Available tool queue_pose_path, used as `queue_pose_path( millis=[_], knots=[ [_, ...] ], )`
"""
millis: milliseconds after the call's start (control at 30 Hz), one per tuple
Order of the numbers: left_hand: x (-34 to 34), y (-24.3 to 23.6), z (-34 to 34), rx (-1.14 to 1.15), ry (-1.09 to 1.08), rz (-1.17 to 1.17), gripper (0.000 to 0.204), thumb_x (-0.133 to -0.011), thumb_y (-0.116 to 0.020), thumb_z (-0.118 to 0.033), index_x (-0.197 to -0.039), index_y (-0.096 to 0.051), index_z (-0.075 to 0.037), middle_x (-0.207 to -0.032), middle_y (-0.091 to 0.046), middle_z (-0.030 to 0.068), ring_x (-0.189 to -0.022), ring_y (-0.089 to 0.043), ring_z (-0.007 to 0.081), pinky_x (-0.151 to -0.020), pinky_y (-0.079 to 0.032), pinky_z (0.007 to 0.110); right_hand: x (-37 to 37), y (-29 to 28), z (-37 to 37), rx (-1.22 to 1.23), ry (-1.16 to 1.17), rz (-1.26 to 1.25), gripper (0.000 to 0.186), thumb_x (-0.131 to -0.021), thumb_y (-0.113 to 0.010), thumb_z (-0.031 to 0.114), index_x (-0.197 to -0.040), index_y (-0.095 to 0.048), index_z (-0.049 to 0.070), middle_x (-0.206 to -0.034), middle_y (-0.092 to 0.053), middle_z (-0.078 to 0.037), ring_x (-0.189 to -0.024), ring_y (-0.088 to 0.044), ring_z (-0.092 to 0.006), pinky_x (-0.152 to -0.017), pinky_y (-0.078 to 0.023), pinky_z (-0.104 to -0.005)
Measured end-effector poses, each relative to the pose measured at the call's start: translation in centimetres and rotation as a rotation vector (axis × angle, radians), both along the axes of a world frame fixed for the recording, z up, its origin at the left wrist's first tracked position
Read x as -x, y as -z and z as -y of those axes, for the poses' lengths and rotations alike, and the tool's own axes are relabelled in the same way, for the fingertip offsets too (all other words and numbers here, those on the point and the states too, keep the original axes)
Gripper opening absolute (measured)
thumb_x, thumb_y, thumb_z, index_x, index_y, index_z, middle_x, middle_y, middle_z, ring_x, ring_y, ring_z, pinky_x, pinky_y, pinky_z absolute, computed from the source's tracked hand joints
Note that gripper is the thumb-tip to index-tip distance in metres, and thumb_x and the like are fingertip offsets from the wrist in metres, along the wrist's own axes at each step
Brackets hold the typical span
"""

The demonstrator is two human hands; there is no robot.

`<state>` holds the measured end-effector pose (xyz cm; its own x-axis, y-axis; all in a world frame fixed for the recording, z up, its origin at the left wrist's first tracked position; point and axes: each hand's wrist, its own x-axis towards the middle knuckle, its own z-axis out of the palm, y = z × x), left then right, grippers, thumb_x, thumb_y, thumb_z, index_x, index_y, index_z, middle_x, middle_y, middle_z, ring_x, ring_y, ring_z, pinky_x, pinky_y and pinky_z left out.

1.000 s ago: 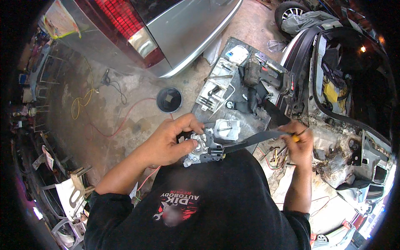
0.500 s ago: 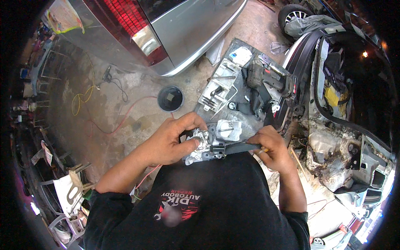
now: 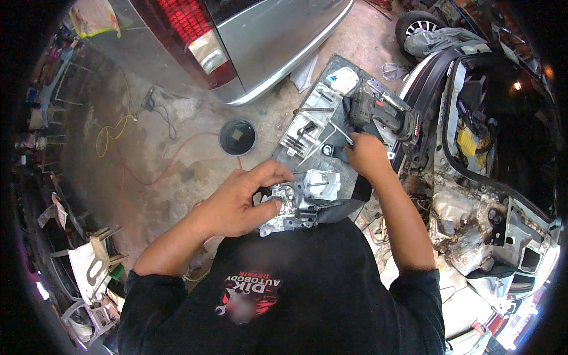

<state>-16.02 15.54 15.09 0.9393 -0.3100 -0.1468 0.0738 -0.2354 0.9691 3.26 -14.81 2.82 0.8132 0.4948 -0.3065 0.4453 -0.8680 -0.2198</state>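
Observation:
My left hand [image 3: 239,201] grips a silver metal mechanism [image 3: 286,207] close to my shirt, its thumb pressed on the front. A black strap-like piece [image 3: 338,210] extends from the mechanism's right side. Over the dark work board [image 3: 337,163], my right hand [image 3: 368,156] has its fingers closed around the end of a thin silver rod [image 3: 342,132]. Its fingertips partly cover what they hold. Beside that hand lies a black part with a round end [image 3: 328,151]. A white plastic piece [image 3: 322,184] lies just beyond the mechanism.
On the board are a white plastic trim panel [image 3: 305,133] and a black cordless power tool [image 3: 384,115]. A black bucket [image 3: 238,138] stands on the floor at left. A silver vehicle's rear corner [image 3: 260,53] is ahead; a stripped car body [image 3: 473,219] stands at right.
My right hand has left the strap beside the mechanism and moved away from me over the board, onto the thin rod. My left hand still holds the mechanism in about the same place.

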Motion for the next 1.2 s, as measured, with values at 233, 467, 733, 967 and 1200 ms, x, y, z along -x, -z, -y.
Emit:
queue_pose_path(
  millis=[233,467,733,967,1200],
  knots=[
    [0.4,0.2,-0.5,-0.004,-0.017,0.047,0.050,-0.096,-0.073,-0.013,-0.143,-0.057,-0.004,-0.129,-0.080,0.0207,-0.110,-0.080,0.0305,-0.095,-0.057,0.040,-1.2,3.8,-1.4,0.140,0.018,0.097,0.028,-0.095,-0.076,0.019,-0.119,-0.078,0.004,-0.120,-0.078,-0.024,-0.101,-0.080,-0.0437,-0.092,-0.065,-0.0529],
    [0.1,0.9,-0.4,0.000,-0.022,0.019,0.046,-0.098,-0.076,-0.017,-0.140,-0.061,-0.002,-0.121,-0.082,0.0170,-0.114,-0.079,0.0268,-0.101,-0.056,0.040,1.6,-9.2,-1.3,-0.917,0.494,-0.808,0.029,-0.097,-0.084,0.011,-0.123,-0.077,0.000,-0.090,-0.074,-0.008,-0.080,-0.076,-0.0185,-0.061,-0.055,-0.0286],
    [-1.5,0.5,0.5,0.004,0.041,-0.036,0.043,-0.099,-0.076,-0.017,-0.138,-0.062,-0.003,-0.119,-0.080,0.0175,-0.113,-0.079,0.0291,-0.099,-0.057,0.041,5.0,-12.1,-1.3,-1.161,0.514,-0.983,0.027,-0.098,-0.083,0.004,-0.124,-0.076,-0.002,-0.099,-0.077,-0.012,-0.080,-0.080,-0.0217,-0.055,-0.053,-0.0245],
    [-1.9,0.5,0.5,-0.002,0.061,-0.035,0.044,-0.098,-0.077,-0.018,-0.138,-0.064,-0.003,-0.115,-0.079,0.0158,-0.110,-0.078,0.0275,-0.098,-0.057,0.041,5.6,-13.8,-1.7,-1.080,0.495,-0.976,0.030,-0.100,-0.074,-0.002,-0.130,-0.075,-0.004,-0.108,-0.082,-0.016,-0.089,-0.083,-0.0233,-0.063,-0.059,-0.0258],
    [-2.0,1.3,0.6,0.097,0.054,0.069,0.053,-0.094,-0.079,-0.016,-0.141,-0.059,-0.001,-0.119,-0.080,0.0171,-0.114,-0.077,0.0256,-0.102,-0.055,0.039,5.9,-15.0,-2.3,-1.029,0.429,-0.908,0.030,-0.103,-0.067,-0.002,-0.132,-0.075,-0.005,-0.105,-0.083,-0.015,-0.091,-0.081,-0.0166,-0.070,-0.060,-0.0264]
  ],
)
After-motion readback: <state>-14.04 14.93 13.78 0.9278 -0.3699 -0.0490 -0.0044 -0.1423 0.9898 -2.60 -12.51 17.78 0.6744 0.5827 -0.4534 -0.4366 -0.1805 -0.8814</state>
